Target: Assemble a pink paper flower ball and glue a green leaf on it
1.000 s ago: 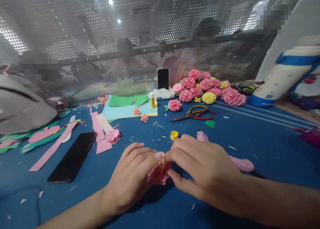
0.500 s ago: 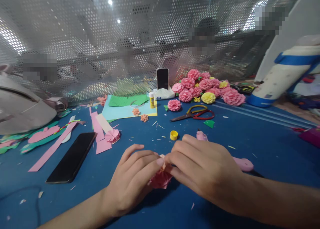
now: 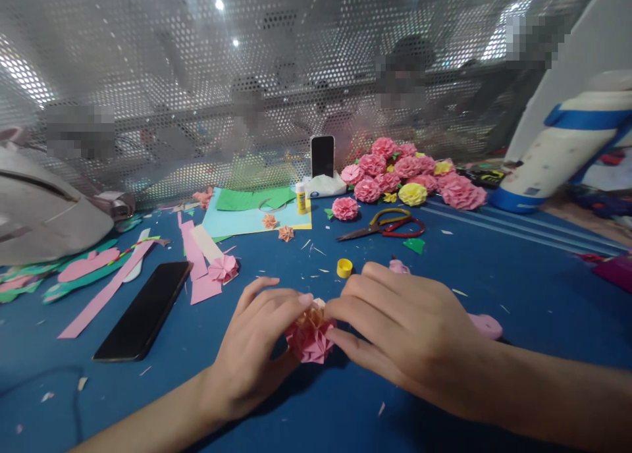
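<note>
Between my hands, low over the blue table, is a folded paper flower (image 3: 312, 340), pink on its outer petals and pale orange at its centre. My left hand (image 3: 261, 347) grips its left side, thumb below and fingers above. On the other side, my right hand (image 3: 399, 334) pinches the flower's right edge with thumb and forefinger; the other fingers are curled. A yellow glue cap (image 3: 344, 268) lies just beyond the flower. Partly hidden behind my right hand is a pink tool (image 3: 486, 325) whose kind I cannot make out.
Scissors (image 3: 380, 225) and a glue stick (image 3: 301, 198) are farther back. Pink and yellow paper flowers (image 3: 407, 168) are heaped at the back right, near a large bottle (image 3: 557, 150). A black phone (image 3: 143, 311) and pink paper strips (image 3: 106, 290) lie left. A perforated metal screen (image 3: 187, 78) stands behind.
My left fingers have lifted and drawn back slightly left, so more of the paper flower shows. The flower has tilted and shifted a little left. My right hand keeps its pinch.
</note>
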### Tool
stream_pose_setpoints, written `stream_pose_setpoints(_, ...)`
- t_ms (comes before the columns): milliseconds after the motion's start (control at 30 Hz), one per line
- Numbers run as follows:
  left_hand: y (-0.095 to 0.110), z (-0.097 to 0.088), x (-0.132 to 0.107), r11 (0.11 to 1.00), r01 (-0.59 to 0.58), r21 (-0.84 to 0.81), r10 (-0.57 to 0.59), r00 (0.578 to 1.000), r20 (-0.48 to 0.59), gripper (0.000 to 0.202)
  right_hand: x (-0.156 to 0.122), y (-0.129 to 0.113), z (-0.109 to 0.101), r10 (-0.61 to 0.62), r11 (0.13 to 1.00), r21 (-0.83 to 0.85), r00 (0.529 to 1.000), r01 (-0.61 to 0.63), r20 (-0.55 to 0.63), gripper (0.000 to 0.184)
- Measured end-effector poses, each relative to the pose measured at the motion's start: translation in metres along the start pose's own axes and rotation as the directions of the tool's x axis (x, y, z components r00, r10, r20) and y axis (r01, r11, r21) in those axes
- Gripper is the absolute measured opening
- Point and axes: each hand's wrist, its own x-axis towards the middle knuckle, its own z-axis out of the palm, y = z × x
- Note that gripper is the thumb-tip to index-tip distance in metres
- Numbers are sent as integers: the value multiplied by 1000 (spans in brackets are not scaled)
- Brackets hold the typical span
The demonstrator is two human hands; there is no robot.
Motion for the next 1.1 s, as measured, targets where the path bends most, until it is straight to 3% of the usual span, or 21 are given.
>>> stream_pose_setpoints(633, -3, 3, -7, 995, -76, 64, 70, 994, 80, 53, -1, -2, 0, 52, 971, 236, 999, -48, -12, 14)
stream_pose_setpoints(833, -5, 4, -6, 997, -46, 62, 43, 997, 56, 56, 1, 3, 3, 137, 931, 327, 986, -162, 97, 10)
stream_pose_setpoints(933, -12, 2, -5, 989, -102, -106, 104, 994, 12, 55, 3, 9, 5, 234, 857, 412, 945, -311, 227, 44)
stream_pose_setpoints(1000, -16, 0, -4, 970, -137, -200, 136, 991, -18, 51, 3, 10, 6, 289, 771, 462, 887, -438, 359, 66)
stream_pose_setpoints(1100, -16, -3, -4, 969, -168, -182, 165, 986, -30, 47, 4, 6, 6, 305, 598, 558, 807, -575, 505, 69)
